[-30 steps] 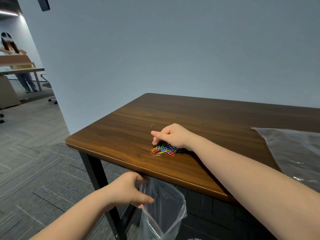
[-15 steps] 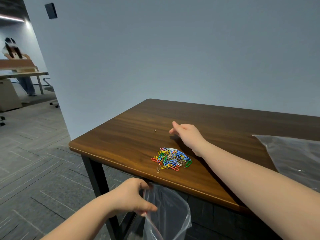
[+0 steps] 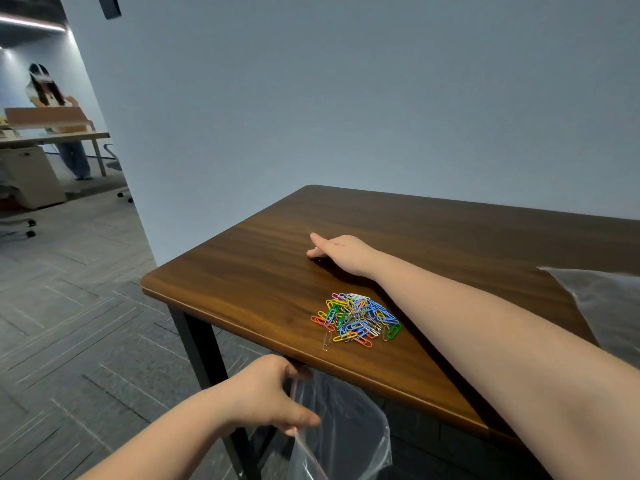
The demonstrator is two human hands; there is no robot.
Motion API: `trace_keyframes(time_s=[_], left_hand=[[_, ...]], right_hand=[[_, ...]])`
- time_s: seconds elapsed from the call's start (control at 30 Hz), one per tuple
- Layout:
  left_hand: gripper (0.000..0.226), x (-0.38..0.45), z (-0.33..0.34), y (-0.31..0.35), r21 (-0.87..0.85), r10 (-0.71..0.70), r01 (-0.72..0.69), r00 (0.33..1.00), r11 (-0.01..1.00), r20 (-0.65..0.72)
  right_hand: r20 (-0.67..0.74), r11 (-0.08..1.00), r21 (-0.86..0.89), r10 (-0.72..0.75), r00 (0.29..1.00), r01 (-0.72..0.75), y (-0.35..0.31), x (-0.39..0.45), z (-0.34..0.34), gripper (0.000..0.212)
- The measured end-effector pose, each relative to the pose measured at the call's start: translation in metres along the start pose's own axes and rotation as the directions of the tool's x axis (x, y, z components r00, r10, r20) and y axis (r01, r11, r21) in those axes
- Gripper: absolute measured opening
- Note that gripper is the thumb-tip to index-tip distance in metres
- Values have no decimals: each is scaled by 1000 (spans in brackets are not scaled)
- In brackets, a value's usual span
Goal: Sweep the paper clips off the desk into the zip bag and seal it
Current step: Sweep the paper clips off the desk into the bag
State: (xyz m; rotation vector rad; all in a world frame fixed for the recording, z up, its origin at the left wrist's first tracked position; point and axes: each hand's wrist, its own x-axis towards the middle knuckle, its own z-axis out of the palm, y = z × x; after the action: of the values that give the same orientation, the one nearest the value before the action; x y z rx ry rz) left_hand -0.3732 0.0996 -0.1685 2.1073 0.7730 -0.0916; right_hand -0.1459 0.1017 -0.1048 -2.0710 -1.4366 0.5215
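Observation:
A heap of coloured paper clips [image 3: 356,318] lies on the dark wooden desk [image 3: 249,271], close to its front edge. My right hand [image 3: 341,252] rests flat on the desk beyond the heap, fingers stretched toward the far left and holding nothing I can see. Just below the desk's front edge, my left hand [image 3: 266,396] pinches the rim of a clear zip bag [image 3: 346,441]. The bag hangs with its mouth open, in front of and slightly left of the heap. The single stray clip seen earlier is not visible.
Another clear plastic bag [image 3: 602,306] lies on the desk at the right. A black desk leg [image 3: 204,358] stands beside my left hand. A grey wall backs the desk. Far left, a person [image 3: 45,95] stands at another table with office chairs.
My right hand has left the heap of clips and reached farther back and left, onto the spot where the stray clip lay. My left hand still holds the bag under the edge.

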Motion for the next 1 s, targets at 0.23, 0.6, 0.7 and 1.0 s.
trace_keyframes(time_s=[0.23, 0.6, 0.7, 1.0], left_hand=[[53, -3, 5, 2, -18, 20, -21, 1000, 1000, -22], [64, -20, -1, 9, -75, 27, -31, 998, 997, -52], [65, -21, 3, 9, -112, 33, -39, 998, 993, -56], [70, -20, 12, 9, -159, 53, -65, 995, 985, -79]], right_hand=[[103, 992, 123, -48, 994, 35, -4, -58, 4, 59], [143, 980, 197, -19, 990, -10, -16, -132, 8, 61], [110, 979, 203, -16, 994, -6, -16, -139, 13, 61], [-474, 837, 547, 335, 814, -26, -3, -155, 21, 66]])
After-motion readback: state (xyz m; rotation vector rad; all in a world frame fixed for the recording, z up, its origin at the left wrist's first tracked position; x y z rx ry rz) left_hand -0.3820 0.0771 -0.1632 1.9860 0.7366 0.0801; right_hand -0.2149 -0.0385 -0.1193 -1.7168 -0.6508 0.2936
